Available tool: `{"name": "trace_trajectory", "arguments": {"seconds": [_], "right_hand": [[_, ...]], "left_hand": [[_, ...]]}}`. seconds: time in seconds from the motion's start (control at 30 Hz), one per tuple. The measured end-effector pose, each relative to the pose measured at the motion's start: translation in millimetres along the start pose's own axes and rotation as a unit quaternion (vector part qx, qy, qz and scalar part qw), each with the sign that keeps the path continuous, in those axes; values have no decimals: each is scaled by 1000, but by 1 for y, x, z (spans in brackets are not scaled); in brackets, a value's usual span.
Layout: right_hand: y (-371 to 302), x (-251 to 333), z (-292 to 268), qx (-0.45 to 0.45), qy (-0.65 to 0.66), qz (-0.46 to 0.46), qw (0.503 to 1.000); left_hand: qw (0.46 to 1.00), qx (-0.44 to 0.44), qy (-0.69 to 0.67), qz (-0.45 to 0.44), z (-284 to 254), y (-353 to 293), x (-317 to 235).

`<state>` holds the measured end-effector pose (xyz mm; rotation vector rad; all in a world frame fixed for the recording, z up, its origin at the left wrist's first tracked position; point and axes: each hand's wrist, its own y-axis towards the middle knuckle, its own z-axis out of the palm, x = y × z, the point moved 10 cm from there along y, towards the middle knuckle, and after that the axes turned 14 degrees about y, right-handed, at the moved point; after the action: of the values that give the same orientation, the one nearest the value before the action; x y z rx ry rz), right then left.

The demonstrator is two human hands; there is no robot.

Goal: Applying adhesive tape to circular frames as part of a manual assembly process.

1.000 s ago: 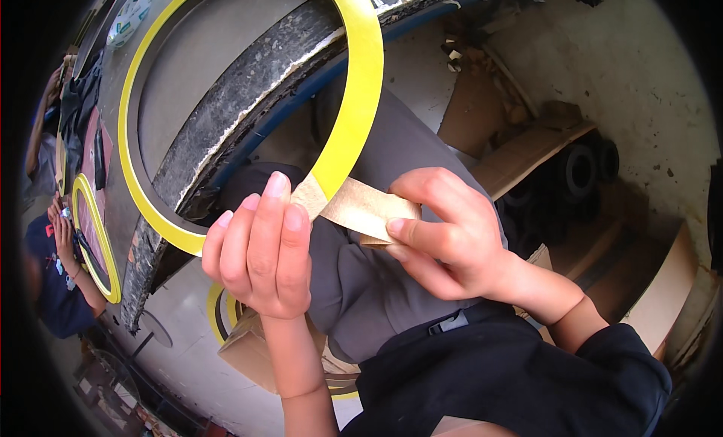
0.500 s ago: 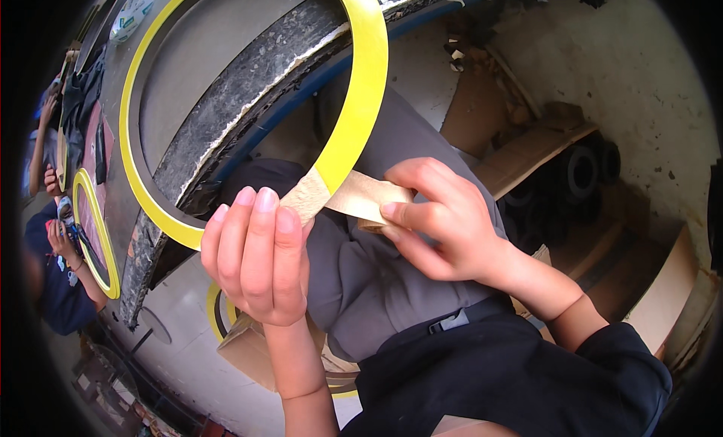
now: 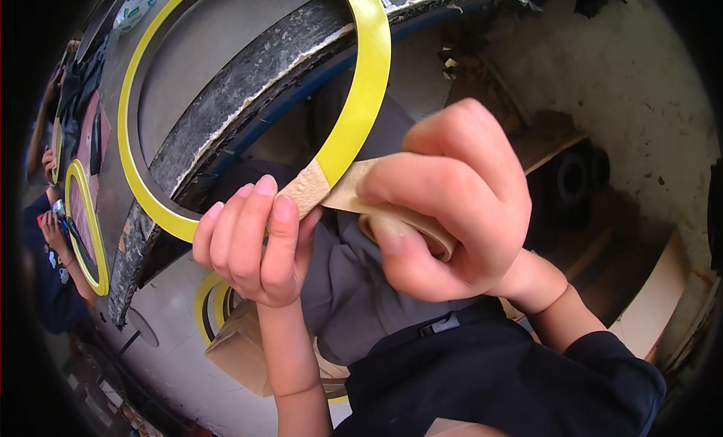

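A large yellow ring point(image 3: 374, 68) is held up over the table edge. Its inner side is dark, and tan crinkled tape point(image 3: 307, 185) covers a short stretch of its lower right. My left hand point(image 3: 252, 249) closes around the ring at and beside the taped stretch. From there a flat tan strip point(image 3: 348, 187) runs to my right hand point(image 3: 471, 200), whose bent fingers and thumb grip the tape roll point(image 3: 425, 230). My right fingers hide much of the roll.
A worn black table edge point(image 3: 226, 109) curves in front of me. At left, a co-worker's hand point(image 3: 53, 230) is near another yellow ring point(image 3: 73, 185). Below lie a cardboard box point(image 3: 239, 350) and yellow rings point(image 3: 202, 309). Dark round pieces point(image 3: 570, 177) and cardboard point(image 3: 654, 286) fill the right.
My right hand has come up closer to the camera with the tape roll, its fingers curled more. My left hand and the ring have shifted only slightly.
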<state>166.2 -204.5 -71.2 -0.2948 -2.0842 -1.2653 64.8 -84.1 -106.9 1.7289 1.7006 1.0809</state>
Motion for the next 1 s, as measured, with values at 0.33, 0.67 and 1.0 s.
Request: {"name": "trace_trajectory", "arguments": {"seconds": [0.33, 0.67, 1.0], "right_hand": [[25, 0, 6, -4, -10, -28, 1000], [23, 17, 6, 54, -51, -41, 996], [54, -8, 23, 22, -15, -46, 999]], "left_hand": [[999, -7, -18, -37, -2, 3, 2], [999, -11, -29, -44, -2, 3, 4], [997, -22, -54, -54, -2, 1, 3]]}}
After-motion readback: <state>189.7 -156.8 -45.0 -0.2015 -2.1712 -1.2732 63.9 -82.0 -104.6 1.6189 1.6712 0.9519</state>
